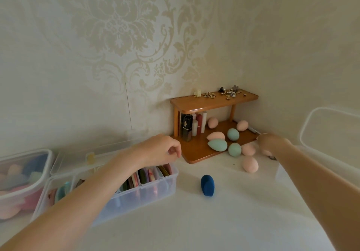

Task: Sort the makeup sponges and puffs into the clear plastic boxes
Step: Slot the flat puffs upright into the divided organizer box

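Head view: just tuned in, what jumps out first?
A cluster of pink and mint egg sponges spills off the low wooden shelf in the corner, with the right hand reaching into it. A lone dark blue sponge stands on the white table beside the divided clear box of flat puffs.

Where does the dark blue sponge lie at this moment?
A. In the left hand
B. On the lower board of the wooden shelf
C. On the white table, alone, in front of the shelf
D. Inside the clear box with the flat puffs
C: the dark blue sponge stands by itself on the white table, apart from the wooden shelf and the clear box.
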Action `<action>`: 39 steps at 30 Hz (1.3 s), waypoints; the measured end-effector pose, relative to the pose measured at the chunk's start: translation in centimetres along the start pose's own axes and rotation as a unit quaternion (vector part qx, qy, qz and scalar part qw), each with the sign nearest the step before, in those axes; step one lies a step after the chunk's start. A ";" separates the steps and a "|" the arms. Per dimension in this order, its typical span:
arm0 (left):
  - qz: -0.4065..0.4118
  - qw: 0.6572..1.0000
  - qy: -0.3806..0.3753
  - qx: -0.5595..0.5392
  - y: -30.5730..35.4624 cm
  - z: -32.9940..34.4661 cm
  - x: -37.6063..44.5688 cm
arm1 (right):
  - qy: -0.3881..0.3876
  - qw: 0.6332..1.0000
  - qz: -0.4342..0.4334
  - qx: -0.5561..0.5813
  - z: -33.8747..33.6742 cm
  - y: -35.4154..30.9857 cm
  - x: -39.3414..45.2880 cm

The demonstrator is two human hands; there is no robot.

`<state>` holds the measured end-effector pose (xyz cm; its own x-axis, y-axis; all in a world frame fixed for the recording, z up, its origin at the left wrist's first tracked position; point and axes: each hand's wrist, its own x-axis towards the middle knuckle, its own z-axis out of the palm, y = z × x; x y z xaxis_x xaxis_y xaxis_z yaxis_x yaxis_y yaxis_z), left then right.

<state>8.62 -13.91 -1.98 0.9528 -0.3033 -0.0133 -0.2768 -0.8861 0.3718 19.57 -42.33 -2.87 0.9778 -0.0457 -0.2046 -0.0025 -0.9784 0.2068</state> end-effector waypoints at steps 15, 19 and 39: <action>-0.014 0.996 0.078 -0.032 -1.4 -2.1 -4.4 | 0.180 0.881 -0.255 0.356 -7.2 -9.7 -9.2; -0.019 0.998 0.043 -0.029 -1.9 -1.7 -6.5 | 0.191 0.856 -0.311 0.366 -4.3 -13.9 -12.8; 0.020 0.996 0.021 0.080 -3.8 -1.0 -9.0 | 0.096 0.823 -0.327 0.453 -1.7 -17.8 -15.0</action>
<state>1.22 -7.42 -2.36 0.9442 -0.3271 0.0384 -0.3273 -0.9192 0.2188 5.28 -23.86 -1.86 0.8469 0.4985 0.1851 0.4679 -0.5332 -0.7048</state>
